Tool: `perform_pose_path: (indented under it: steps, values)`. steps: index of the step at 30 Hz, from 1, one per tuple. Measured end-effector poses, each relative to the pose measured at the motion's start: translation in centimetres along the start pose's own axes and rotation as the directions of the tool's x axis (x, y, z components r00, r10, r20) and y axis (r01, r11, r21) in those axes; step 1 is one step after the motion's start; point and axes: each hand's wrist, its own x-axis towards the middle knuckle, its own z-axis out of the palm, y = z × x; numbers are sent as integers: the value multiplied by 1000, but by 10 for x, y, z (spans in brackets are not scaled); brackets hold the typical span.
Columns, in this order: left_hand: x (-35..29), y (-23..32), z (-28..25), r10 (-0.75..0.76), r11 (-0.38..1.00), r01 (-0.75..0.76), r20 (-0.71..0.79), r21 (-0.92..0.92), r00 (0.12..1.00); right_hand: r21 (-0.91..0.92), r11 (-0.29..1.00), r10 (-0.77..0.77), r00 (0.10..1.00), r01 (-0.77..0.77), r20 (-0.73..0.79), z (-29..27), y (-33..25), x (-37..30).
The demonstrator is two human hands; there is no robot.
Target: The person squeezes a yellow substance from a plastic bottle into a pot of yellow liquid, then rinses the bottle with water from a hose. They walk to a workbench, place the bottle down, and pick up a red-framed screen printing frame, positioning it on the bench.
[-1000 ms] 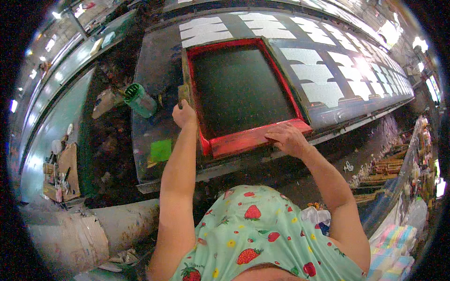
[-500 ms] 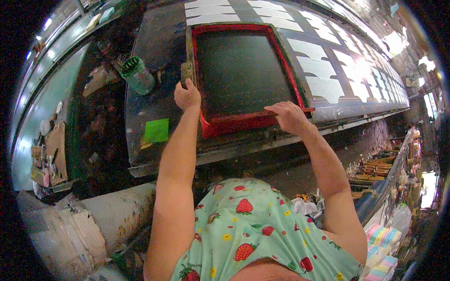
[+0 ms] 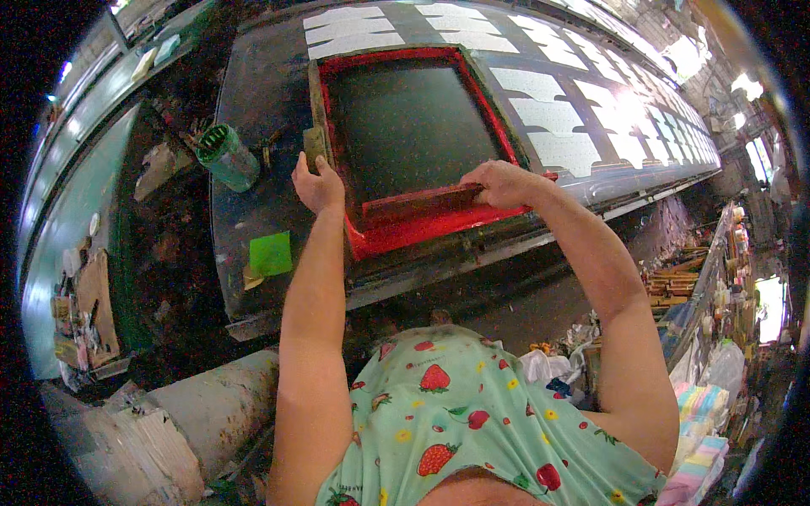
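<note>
We steady the red-framed rectangular mesh printing screen (image 3: 405,126) with our left hand (image 3: 318,182) gripping its near-left edge, while our right hand (image 3: 499,183) closes around the red-stained wooden squeegee (image 3: 422,204) across its near end

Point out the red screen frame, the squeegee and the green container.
red screen frame (image 3: 333,97): head view, on its left rail.
squeegee (image 3: 413,205): head view, middle of its blade bar, left of the right hand (image 3: 504,181).
green container (image 3: 226,158): head view, on its side wall.
</note>
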Motion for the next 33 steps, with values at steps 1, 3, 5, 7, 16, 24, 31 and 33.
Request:
perform_pose_path:
  steps: [1,3,5,7,16,24,31,33]
  values:
    - [0,0,-1,1,1000,-1,3,-5,1000,5,1000,11,999,-11,30,3,-2,2]
    - [0,0,-2,2,1000,-2,3,-4,1000,33,999,-15,999,14,29,11,-6,1]
    - [-1,1,-3,0,1000,0,5,8,1000,-63,998,29,998,-25,63,21,-11,0]
    - [-1,2,-3,-69,997,70,32,-18,997,-1,998,57,998,-57,-23,33,-16,-10]
    - [-1,6,-7,-57,998,57,61,2,996,-100,994,7,921,-50,-390,91,-22,-34]
    - [-2,11,-8,-52,998,49,70,51,996,-200,979,-151,822,46,-549,82,13,10]
    - [-10,19,-19,-48,998,44,93,40,995,-292,956,-211,778,37,-591,46,66,98]
    - [-11,20,-20,-48,998,44,96,49,994,-306,952,-223,759,33,-612,32,90,131]
